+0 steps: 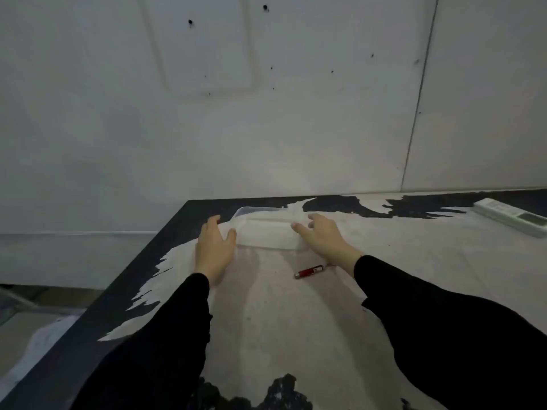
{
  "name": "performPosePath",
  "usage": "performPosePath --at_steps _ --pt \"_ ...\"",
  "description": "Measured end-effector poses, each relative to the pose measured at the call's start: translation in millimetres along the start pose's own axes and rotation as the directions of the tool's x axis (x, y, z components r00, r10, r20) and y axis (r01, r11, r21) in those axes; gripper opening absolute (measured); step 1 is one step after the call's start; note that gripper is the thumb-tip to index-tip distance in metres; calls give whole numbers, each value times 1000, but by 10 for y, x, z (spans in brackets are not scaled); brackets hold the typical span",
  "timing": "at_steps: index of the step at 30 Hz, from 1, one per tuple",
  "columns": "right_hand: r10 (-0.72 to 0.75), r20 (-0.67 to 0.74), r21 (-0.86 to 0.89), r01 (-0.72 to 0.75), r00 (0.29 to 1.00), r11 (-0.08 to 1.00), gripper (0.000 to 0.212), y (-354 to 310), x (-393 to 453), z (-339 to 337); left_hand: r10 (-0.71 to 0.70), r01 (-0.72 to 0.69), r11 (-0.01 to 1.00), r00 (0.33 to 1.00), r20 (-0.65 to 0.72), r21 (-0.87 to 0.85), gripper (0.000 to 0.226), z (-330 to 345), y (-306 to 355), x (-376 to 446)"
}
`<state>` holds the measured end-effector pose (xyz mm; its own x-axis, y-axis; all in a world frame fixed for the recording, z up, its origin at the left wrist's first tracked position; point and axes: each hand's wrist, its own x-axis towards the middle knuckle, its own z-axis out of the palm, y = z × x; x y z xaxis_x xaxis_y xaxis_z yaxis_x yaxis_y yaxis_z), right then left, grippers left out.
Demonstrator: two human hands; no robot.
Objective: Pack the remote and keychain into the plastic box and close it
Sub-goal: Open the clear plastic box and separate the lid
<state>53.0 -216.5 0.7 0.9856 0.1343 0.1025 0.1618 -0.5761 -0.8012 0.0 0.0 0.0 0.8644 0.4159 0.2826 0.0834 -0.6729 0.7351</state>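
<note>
My left hand (213, 247) and right hand (321, 235) sit at either end of the clear plastic box (268, 232), fingers spread and loose; neither grip has closed on anything yet, though the thumbs look to be touching or nearly touching the box's short ends. The box lies on the tabletop (296, 321) near its far left corner. I judge it light, thin-walled and a bit flexible, with smooth sides that could slip, so I would take it by the two short ends just under the rim. Whether a lid is on it I cannot tell; the plastic is too pale against the surface.

The keychain (310, 271), a small red and silver cylinder with a bit of chain, lies just beside my right wrist. It should be light and rigid, best pinched across its barrel. The white remote (510, 216) rests well apart at the far right: stiff, light, easily taken across its narrow width.

I count one box, one keychain, one remote.
</note>
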Motion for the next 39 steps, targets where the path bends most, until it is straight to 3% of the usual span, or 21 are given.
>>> performPosePath --at_steps 4,8,15,18,21,26,29,33,37,39 --pt "12 -10 -27 -12 1000 1000 52 -2 155 154 -135 138 989 989 64 -47 50 58 -99 237" --pt "41 -11 63 -40 999 997 38 -3 200 168 -102 105 993 993 61 -45 36 104 -118 266" --pt "12 -11 200 -10 1000 980 46 38 -216 -383 -178 185 889 982 56 -419 23 101 320 -138" --pt "43 -22 288 -35 999 957 44 191 -657 -756 -169 228 821 973 159 -524 25 161 588 -540" --pt "69 -43 264 -56 997 963 44 416 -1094 -1117 -91 217 842 959 267 -493 34 293 739 -1006" --pt "98 -61 93 -92 993 991 42 762 -1630 -1545 7 146 891 942 336 -430 33 557 895 -1559" --pt "129 -29 67 -127 991 990 41 916 -1791 -1622 34 112 887 952 305 -448 36 656 891 -1739" --pt "166 8 187 -164 986 969 38 1011 -1823 -1654 126 -21 908 966 226 -417 33 723 866 -1792" --pt "193 -113 222 -165 975 961 29 1167 -1595 -1867 188 -102 926 959 210 -363 29 778 832 -1845" --pt "148 -253 102 -126 956 987 27 1307 -1368 -2064 200 -118 929 958 206 -350 30 793 822 -1870"
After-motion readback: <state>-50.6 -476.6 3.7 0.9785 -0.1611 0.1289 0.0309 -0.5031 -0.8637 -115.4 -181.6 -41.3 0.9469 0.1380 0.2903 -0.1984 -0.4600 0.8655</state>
